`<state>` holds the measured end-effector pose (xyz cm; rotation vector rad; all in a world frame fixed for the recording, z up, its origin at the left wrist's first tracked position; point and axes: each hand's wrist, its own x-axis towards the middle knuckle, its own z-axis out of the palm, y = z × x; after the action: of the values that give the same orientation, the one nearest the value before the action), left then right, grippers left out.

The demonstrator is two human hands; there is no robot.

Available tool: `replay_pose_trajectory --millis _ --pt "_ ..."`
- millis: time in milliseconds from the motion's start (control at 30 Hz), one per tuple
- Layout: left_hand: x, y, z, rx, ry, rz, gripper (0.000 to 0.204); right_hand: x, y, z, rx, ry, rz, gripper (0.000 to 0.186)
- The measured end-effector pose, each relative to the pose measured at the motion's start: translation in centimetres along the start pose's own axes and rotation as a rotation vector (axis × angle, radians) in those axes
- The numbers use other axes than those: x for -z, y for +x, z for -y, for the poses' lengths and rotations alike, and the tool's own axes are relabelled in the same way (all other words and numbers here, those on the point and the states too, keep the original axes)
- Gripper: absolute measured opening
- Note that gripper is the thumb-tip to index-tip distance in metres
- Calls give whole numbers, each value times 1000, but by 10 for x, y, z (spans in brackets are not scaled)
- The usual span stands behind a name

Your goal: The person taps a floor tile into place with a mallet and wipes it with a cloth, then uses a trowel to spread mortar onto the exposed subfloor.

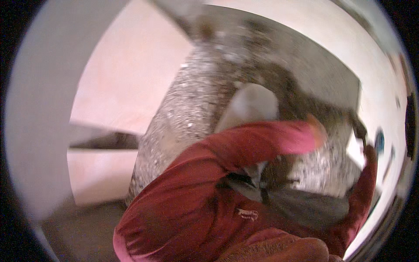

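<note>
My left arm, in a red sleeve, reaches across toward the right. My left hand (pixel 318 131) shows only as a blurred patch past the pink cuff, and its fingers cannot be made out. At the far right my raised right hand (pixel 370 151) is closed on a dark tool with a narrow shaft (pixel 360 129); motion blur hides its exact kind. Between the left forearm and the rubble-strewn ground (pixel 174 118) shows my bent knee (pixel 253 104) in pale trousers.
Smooth pale panels (pixel 131 65) stand along the left, with a dark gap between them. A grey slab-like surface (pixel 323 74) lies beyond dark loose soil (pixel 279 81). A white wall (pixel 375 87) curves along the right, with a blurred blue object (pixel 379 139) near my right hand.
</note>
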<state>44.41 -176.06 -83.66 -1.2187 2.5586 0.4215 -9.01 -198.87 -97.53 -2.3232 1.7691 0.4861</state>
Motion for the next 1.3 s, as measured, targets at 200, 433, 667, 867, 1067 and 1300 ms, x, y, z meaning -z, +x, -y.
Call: replay_pose_trajectory --millis 200,433,667,867,1067,1300 --pt "52 -31 -6 -82 -194 -131 23 112 2 32 2 -44 -7 32" --pt "35 -34 3 -94 -154 -110 28 139 -34 125 -201 104 136 25" --pt "32 -33 16 -21 -107 26 37 127 -41 125 -210 263 103 25" --pt "44 -19 10 -110 -138 36 46 112 -44 59 -17 -88 -62 36" --pt "42 -32 30 -94 -160 44 52 119 -34 133 -85 -84 -35 43" --pt "28 -20 32 -147 -184 -22 51 124 -31 150 38 -113 -65 45"
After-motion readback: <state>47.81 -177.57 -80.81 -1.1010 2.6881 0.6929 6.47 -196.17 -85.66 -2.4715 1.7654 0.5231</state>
